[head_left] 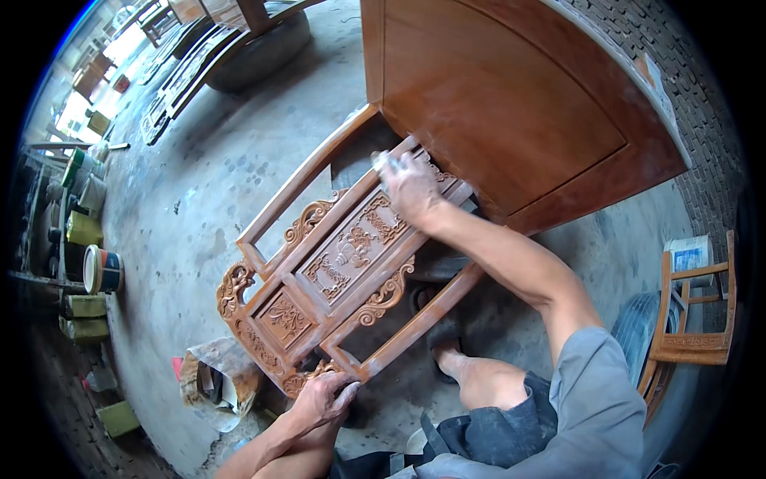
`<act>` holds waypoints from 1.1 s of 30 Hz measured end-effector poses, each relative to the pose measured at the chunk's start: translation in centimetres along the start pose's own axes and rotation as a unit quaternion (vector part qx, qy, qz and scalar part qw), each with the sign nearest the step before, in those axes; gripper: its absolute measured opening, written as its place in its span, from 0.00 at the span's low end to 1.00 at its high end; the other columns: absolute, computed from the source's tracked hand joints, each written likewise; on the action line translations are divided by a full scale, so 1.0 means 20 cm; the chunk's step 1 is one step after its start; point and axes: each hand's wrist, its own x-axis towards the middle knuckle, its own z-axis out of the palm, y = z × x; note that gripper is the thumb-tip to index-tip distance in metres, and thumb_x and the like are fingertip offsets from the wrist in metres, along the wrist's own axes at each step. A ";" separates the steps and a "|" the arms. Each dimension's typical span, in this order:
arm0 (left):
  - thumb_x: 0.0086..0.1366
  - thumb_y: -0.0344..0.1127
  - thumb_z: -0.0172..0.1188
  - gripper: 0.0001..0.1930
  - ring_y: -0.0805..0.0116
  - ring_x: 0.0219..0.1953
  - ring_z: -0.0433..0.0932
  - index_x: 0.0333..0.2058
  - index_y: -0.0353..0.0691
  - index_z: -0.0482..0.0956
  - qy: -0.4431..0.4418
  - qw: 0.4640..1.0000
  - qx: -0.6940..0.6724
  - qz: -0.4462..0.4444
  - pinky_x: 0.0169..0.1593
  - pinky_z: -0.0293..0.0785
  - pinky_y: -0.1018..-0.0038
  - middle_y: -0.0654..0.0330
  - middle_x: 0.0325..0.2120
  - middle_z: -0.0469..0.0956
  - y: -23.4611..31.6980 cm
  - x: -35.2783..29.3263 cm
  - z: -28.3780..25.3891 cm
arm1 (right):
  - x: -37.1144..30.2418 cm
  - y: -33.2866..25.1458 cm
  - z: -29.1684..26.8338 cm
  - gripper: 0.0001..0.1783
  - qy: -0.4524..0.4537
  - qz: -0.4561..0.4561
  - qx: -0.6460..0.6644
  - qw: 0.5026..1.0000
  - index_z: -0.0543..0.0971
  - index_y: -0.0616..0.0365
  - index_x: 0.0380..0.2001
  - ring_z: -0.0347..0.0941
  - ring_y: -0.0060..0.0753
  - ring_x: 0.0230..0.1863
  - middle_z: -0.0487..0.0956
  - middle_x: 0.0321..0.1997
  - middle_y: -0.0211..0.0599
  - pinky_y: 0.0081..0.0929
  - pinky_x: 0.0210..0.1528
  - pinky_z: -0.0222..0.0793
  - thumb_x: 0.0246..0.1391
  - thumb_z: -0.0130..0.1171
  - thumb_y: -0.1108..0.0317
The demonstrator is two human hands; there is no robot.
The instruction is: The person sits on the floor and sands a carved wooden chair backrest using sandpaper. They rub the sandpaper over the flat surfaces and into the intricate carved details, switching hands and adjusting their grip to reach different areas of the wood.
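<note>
A carved wooden chair back (345, 259), with scrollwork and relief panels dusted pale, lies slanting across the middle in front of me. At its near corner, my left hand (323, 397) is closed around the frame beside a carved scroll. My right hand (412, 190) is pressed on the long rail near the far end, fingers closed on a small pale piece (380, 160) whose kind I cannot make out. Fine dust hangs in the air just beyond those fingers.
A large brown wooden panel (495, 96) stands beyond the chair back's far end. To the right are a small wooden chair (696, 339), a tire (636, 323) and a bucket (689, 257). On the left sit a white tub (93, 269), several yellowish tins (84, 227) and an open sack (191, 383).
</note>
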 end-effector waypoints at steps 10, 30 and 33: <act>0.68 0.30 0.67 0.07 0.51 0.39 0.86 0.43 0.36 0.87 0.111 0.993 -0.013 0.036 0.46 0.82 0.60 0.49 0.35 0.86 -0.04 0.06 -0.02 | 0.10 0.14 -0.29 0.35 -0.108 0.104 0.053 0.987 0.66 0.75 0.69 0.75 0.58 0.58 0.80 0.60 0.61 0.56 0.62 0.67 0.65 0.50 0.63; 0.71 0.39 0.63 0.26 0.47 0.72 0.66 0.64 0.35 0.74 0.489 0.812 0.315 -0.043 0.78 0.54 0.47 0.48 0.60 0.76 -0.83 0.29 -0.28 | 0.00 0.06 -0.05 0.32 -0.043 0.148 0.018 0.988 0.69 0.72 0.70 0.71 0.57 0.61 0.80 0.59 0.58 0.54 0.65 0.63 0.70 0.48 0.61; 0.71 0.38 0.63 0.25 0.47 0.71 0.67 0.63 0.35 0.74 0.495 0.814 0.303 -0.030 0.77 0.55 0.47 0.48 0.59 0.76 -0.79 0.31 -0.27 | -0.03 0.09 -0.05 0.26 -0.014 0.113 0.019 0.993 0.76 0.62 0.65 0.75 0.61 0.55 0.81 0.52 0.63 0.55 0.61 0.69 0.70 0.50 0.61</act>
